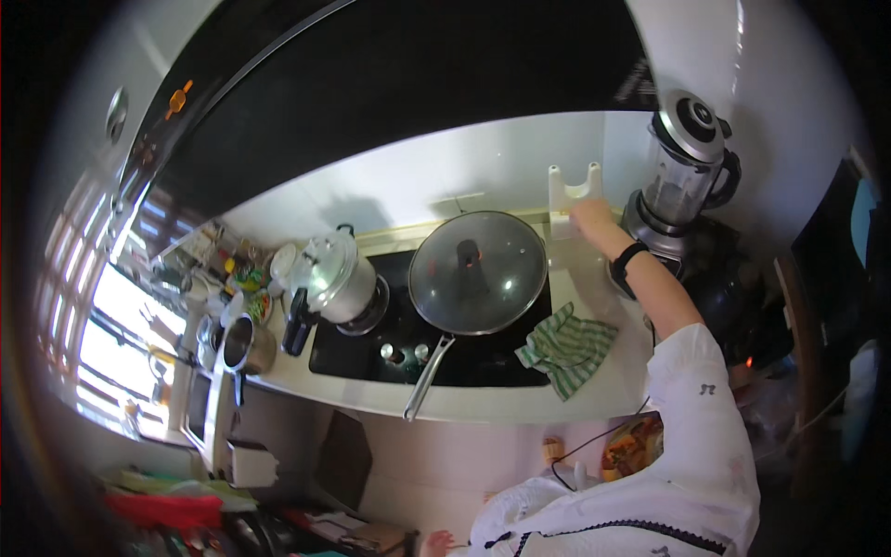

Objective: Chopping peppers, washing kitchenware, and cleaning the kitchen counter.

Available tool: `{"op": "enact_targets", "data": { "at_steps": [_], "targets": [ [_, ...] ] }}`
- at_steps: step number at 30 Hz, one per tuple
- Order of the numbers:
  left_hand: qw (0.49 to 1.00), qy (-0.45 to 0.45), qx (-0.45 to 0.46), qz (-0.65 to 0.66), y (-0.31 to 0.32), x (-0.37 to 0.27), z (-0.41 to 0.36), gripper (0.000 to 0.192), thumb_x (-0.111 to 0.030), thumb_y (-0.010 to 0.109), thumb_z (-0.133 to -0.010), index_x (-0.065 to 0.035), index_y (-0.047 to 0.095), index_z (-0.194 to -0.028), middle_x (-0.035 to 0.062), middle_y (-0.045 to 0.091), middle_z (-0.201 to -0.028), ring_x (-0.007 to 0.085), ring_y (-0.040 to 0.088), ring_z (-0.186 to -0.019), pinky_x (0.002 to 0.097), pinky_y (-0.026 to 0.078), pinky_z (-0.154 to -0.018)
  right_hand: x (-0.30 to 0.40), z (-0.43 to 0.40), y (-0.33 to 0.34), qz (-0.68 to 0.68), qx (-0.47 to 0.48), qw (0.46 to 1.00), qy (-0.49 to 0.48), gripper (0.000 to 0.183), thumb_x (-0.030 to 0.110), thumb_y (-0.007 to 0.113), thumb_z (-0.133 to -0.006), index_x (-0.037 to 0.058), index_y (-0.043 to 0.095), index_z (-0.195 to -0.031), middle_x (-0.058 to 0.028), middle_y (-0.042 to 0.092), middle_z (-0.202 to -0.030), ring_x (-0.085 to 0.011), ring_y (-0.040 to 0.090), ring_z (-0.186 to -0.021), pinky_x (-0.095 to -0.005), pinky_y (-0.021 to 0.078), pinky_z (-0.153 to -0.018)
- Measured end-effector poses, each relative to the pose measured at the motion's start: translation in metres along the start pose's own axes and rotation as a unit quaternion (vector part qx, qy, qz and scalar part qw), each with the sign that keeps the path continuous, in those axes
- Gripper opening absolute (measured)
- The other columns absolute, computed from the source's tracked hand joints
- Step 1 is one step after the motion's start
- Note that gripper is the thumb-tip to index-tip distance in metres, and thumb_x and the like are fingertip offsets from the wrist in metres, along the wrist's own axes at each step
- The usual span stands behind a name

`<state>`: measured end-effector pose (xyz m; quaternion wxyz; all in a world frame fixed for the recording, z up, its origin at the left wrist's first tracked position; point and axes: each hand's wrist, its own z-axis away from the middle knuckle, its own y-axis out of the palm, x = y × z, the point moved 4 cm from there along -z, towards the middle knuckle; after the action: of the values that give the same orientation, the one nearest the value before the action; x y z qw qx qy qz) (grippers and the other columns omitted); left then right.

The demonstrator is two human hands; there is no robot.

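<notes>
My right hand (594,221), a black band on its wrist, reaches across the counter to a white plastic stand (575,184) with two upright prongs. The fingers are curled at the stand's lower part and seem to grip it; the hand hides some of it. Left of the stand, a frying pan with a long metal handle (428,379) sits on the black cooktop (480,365), covered by a domed glass lid (445,278) with a dark knob. At the bottom edge my left hand (438,543) shows only partly, low by my body.
A silver pressure cooker (344,278) stands on the left burner. On the counter's right lies a green striped cloth (567,351); behind it stands a blender (679,184). A dark range hood (431,63) overhangs the cooktop. At far left a saucepan (240,341) sits among jars.
</notes>
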<state>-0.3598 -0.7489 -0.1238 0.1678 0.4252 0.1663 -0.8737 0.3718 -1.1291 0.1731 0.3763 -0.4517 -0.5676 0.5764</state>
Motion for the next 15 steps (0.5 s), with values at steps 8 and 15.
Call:
{"op": "enact_targets", "data": {
  "at_steps": [8, 15],
  "targets": [
    [0.997, -0.041, -0.024, 0.065, 0.010, 0.056, 0.035, 0.019, -0.010, 0.055, -0.084, 0.0011, 0.053, -0.098, 0.0081, 0.060, -0.083, 0.0148, 0.059, -0.071, 0.0251, 0.047, -0.063, 0.053, 0.058, -0.089, 0.033, -0.110, 0.984, -0.136, 0.019, 0.015, 0.065, -0.060, 0.0130, 0.065, -0.079, -0.0097, 0.062, -0.074, -0.0272, 0.060, -0.074, -0.0387, 0.0475, -0.064],
    [0.996, -0.058, -0.071, 0.018, -0.024, 0.005, 0.064, 0.023, -0.014, 0.055, -0.084, 0.0033, 0.056, -0.100, 0.0075, 0.062, -0.084, 0.0137, 0.059, -0.073, 0.0236, 0.046, -0.063, 0.153, 0.110, -0.138, -0.077, -0.096, 0.971, -0.206, 0.025, 0.017, 0.068, -0.058, 0.0118, 0.064, -0.082, -0.0083, 0.062, -0.074, -0.0273, 0.060, -0.075, -0.0383, 0.0465, -0.064]
  ]
}}
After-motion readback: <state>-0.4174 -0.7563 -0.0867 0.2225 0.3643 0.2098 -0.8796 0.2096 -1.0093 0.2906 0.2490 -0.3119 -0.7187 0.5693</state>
